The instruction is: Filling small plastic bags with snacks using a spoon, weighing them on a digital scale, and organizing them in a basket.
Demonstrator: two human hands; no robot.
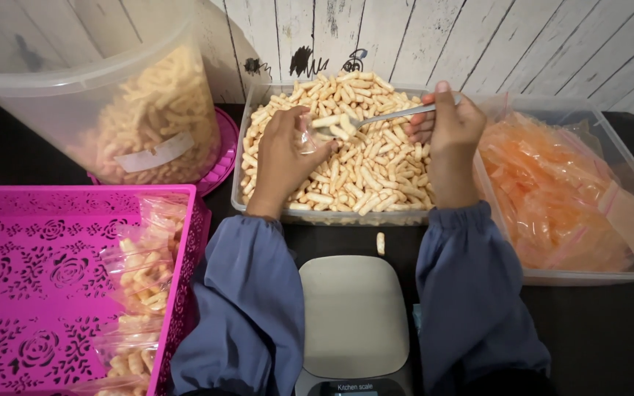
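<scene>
While a metal spoon [387, 116] tips a few pale snack sticks toward a small clear bag [307, 136], a person in blue-grey sleeves works over a clear tray [346, 215] heaped with the same finger-shaped snacks at the back of a dark desk [603, 330]. The right hand [445, 121] has its grip closed around the spoon's handle, the bowl of the spoon loaded and level with the bag's mouth; the left hand [284, 150] is closed on the bag, pinching it open just above the heap. Filling appears to be the step in hand, with the bag holding little as far as can be seen. The move from here seems to call for a steady tilt of the spoon so the sticks drop inside the bag and not back into the tray. A grey kitchen scale [352, 315] sits bare between the forearms, near the front edge, and one stray stick [380, 243] lies on the desk just behind it. To the left, a pink perforated basket [31, 279] holds several filled bags [144, 271], and a large translucent tub [111, 103] of snacks stands behind it. To the right, a clear bin [625, 220] is stuffed with orange-tinted empty bags [559, 198].
</scene>
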